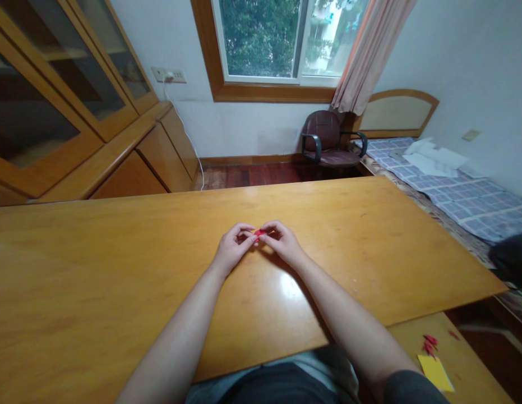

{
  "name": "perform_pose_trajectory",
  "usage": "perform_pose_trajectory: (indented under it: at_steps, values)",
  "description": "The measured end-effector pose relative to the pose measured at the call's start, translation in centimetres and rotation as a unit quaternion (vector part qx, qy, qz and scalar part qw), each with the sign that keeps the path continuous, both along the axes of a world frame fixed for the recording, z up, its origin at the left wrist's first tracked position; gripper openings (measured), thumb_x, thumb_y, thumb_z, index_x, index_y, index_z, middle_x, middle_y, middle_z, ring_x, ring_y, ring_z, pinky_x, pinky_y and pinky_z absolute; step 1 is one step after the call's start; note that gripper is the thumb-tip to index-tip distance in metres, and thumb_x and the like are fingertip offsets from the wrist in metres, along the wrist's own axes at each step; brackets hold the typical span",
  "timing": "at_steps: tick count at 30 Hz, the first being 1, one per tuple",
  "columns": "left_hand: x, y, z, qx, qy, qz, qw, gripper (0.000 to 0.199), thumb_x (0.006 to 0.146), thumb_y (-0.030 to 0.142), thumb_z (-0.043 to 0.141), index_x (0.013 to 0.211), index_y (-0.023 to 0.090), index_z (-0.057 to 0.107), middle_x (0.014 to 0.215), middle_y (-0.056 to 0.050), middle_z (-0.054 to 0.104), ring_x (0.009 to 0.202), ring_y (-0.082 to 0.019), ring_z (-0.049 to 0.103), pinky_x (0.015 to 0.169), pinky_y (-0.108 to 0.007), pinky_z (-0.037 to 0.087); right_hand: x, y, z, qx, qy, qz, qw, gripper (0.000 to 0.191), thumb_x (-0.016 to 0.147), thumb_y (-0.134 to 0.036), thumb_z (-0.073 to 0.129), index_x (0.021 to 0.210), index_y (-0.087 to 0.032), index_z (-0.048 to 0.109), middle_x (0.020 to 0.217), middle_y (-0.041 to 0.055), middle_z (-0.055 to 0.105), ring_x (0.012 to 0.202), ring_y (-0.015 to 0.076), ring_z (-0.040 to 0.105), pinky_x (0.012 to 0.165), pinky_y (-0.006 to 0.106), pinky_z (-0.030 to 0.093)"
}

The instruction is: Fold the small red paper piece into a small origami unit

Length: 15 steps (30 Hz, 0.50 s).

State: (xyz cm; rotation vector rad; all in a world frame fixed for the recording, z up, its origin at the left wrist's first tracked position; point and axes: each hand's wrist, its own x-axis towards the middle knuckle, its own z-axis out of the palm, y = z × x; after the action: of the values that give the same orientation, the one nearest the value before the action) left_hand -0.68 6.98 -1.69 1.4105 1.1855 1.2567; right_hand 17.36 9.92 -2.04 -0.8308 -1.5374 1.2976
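Above the middle of the table (118, 269), a small red folded piece (259, 233), perhaps paper, is pinched between the fingers of both hands. My left hand (235, 244) grips its left side with thumb and fingertips. From the other side, my right hand (281, 240) pinches it in the same way. The fingers cover much of the piece, so its exact shape is hard to make out. On a lower surface at the right lie a few small red pieces (429, 344) beside a yellow square sheet or pad (436, 372).
The lower wooden surface (412, 336) adjoins the table's right front edge. A bed (462, 191) with a checked cover stands at the right, and a brown armchair (326, 137) is beyond the table. Wooden cabinets (130, 174) line the left, with a white cord (187, 132) hanging nearby.
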Motion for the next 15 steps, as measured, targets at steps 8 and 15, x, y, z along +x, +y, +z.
perform_pose_trajectory:
  at_steps: [8, 15]
  values:
    - [-0.12, 0.04, -0.10, 0.007, -0.009, -0.003, 1.000, 0.033, 0.080, 0.037, 0.072, 0.104, 0.019, 0.059, 0.078, -0.001, 0.072, 0.076, -0.017, 0.071, 0.081, -0.031, 0.055, 0.12, -0.10, 0.37, -0.002, 0.027, 0.023, 0.999, 0.018, 0.082, -0.034, 0.072, 0.093, -0.020, 0.067, 0.097, 0.0048, 0.071, 0.089, 0.0170, 0.066, 0.084, 0.032, 0.053]
    - [-0.04, 0.10, -0.09, -0.005, -0.023, 0.000, 1.000, 0.035, 0.079, 0.035, 0.073, 0.106, 0.019, 0.057, 0.081, -0.002, 0.073, 0.081, -0.018, 0.072, 0.087, -0.033, 0.054, 0.28, 0.02, 0.98, 0.054, 0.004, 0.007, 0.998, 0.012, 0.084, -0.032, 0.070, 0.087, -0.021, 0.070, 0.097, 0.0052, 0.069, 0.095, 0.0181, 0.065, 0.088, 0.033, 0.051]
